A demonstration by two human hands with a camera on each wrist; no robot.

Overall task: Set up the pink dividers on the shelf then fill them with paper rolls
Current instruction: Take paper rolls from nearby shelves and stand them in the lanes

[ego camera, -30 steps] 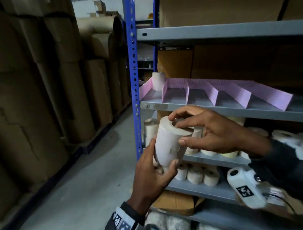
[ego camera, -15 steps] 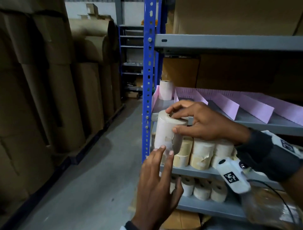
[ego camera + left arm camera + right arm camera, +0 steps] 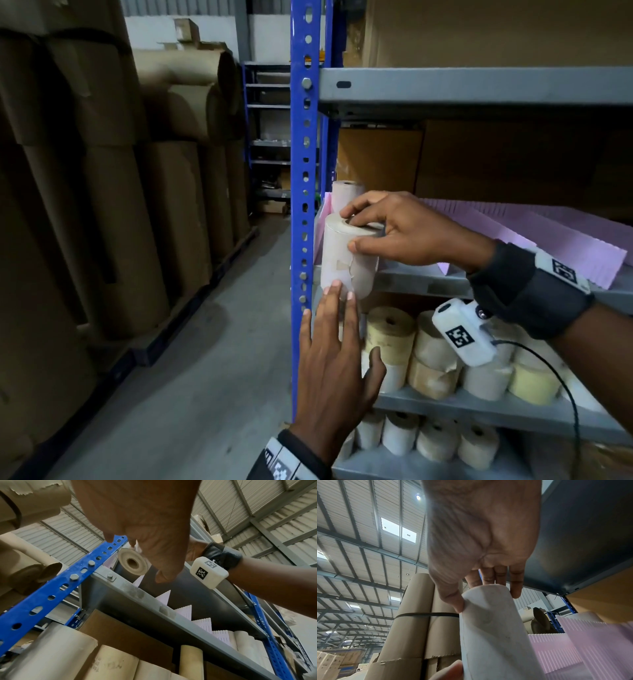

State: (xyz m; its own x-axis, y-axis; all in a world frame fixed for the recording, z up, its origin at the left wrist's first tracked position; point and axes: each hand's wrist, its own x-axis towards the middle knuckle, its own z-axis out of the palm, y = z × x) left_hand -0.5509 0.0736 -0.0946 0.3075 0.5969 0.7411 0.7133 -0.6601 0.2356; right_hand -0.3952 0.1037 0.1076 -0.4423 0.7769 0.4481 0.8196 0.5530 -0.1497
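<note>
My right hand [image 3: 363,233] grips the top of a white paper roll [image 3: 342,257], thumb on its side and fingers over its upper end, at the left front edge of the grey shelf [image 3: 411,279]. The same paper roll [image 3: 494,628] shows in the right wrist view, pinched near its top. My left hand [image 3: 337,342] is open below it, straight fingertips touching the roll's lower part. Pink dividers [image 3: 561,243] stand in a row on the shelf. Another roll [image 3: 344,195] stands upright in the leftmost compartment behind. From below, the held roll's [image 3: 133,563] hollow core is visible.
A blue perforated upright [image 3: 305,171] runs just left of the roll. Lower shelves hold several cream and white rolls [image 3: 431,356]. Tall brown cardboard rolls [image 3: 113,205] line the aisle at left. A grey shelf [image 3: 479,89] hangs overhead.
The right hand has lifted the roll up to the divider shelf's left front edge. The left hand let go of it and now only touches its bottom with straight fingers.
</note>
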